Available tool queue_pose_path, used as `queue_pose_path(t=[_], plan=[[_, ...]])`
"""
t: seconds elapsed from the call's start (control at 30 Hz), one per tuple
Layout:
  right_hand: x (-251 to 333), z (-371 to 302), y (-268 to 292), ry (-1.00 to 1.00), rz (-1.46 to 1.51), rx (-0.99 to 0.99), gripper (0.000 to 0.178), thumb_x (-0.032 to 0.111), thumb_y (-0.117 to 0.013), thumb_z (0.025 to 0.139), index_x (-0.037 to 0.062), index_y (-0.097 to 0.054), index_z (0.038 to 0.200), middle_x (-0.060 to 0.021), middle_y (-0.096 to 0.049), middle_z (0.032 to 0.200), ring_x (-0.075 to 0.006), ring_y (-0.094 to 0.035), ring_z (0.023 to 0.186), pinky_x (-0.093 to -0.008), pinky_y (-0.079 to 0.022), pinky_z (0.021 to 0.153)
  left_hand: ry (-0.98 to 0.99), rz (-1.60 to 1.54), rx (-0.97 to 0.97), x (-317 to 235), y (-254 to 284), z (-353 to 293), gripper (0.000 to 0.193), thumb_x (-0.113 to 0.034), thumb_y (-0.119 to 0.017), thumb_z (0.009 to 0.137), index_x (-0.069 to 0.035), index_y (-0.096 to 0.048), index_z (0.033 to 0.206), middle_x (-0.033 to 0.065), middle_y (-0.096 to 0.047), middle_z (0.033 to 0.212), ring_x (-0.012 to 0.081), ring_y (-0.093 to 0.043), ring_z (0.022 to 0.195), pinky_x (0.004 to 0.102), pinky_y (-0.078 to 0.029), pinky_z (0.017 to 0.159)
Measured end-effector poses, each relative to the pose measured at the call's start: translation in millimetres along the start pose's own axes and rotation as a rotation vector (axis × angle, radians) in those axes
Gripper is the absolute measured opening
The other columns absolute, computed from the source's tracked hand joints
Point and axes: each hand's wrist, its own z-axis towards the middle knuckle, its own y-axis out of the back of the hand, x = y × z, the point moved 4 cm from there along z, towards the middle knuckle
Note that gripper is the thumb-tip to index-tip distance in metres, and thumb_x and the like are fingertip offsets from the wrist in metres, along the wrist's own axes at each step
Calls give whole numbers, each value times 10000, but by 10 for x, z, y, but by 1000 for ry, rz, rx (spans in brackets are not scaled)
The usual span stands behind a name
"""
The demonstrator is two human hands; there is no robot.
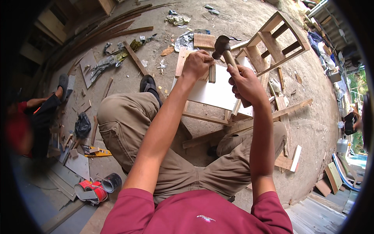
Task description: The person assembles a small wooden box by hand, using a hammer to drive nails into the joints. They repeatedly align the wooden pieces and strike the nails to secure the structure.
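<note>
My right hand (248,85) is wrapped round the wooden handle of a claw hammer (223,45). Its dark head is raised over the work, with the striking face close beside my left fingertips. My left hand (198,65) is closed in a pinch at the top of a small wooden block (212,74). Whatever sits between those fingers is too small or hidden to make out. Block and hand are over a white-topped wooden piece (216,91) between my knees. Pale wood boards (204,41) lie at its far side, partly behind my left hand.
An open wooden frame (272,43) stands at the far right. A long plank (288,108) crosses beside my right knee. Paint cans (112,182) and a yellow-black strip (97,151) lie at left. Another person's foot (63,84) shows at far left; offcuts and crumpled wrappers litter the ground.
</note>
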Motion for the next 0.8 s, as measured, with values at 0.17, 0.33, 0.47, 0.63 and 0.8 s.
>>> queue_pose_path(t=[0.17,0.33,0.47,0.63,0.8], plan=[[-27,3,8,9,-10,-10,342,376,-529,1011,41,-546,941,16,-512,679,-68,-484,498,-251,-413,433,11,-20,-10,-19,-14,-21,146,-166,-740,822,-58,-759,920,96,-713,951,284,-695,848,366,-547,795],[-54,31,1,21,-18,-14,336,391,-532,1010,65,-539,931,33,-497,675,-56,-465,495,-237,-397,428,-13,-65,-27,-3,-12,-14,126,-140,-712,841,-31,-734,900,122,-694,952,299,-691,846,371,-546,776],[-2,-10,-11,14,-13,-9,338,392,-529,1011,65,-536,924,33,-497,675,-56,-462,495,-237,-399,430,-62,-55,-74,-42,-37,-79,115,-117,-700,850,-23,-715,913,122,-690,927,291,-690,862,370,-541,768],[-34,18,18,16,-10,7,347,380,-525,1012,46,-541,920,20,-508,673,-67,-484,499,-250,-421,437,-40,-95,-67,-19,-34,-92,136,-127,-701,853,-41,-714,958,94,-699,951,287,-690,901,372,-525,790],[0,-27,37,10,16,-18,374,363,-523,1009,5,-546,902,-11,-531,673,-93,-518,503,-275,-454,450,-22,-90,-56,-33,-35,-99,138,-122,-714,846,-28,-714,948,86,-704,953,274,-693,904,361,-527,795]])
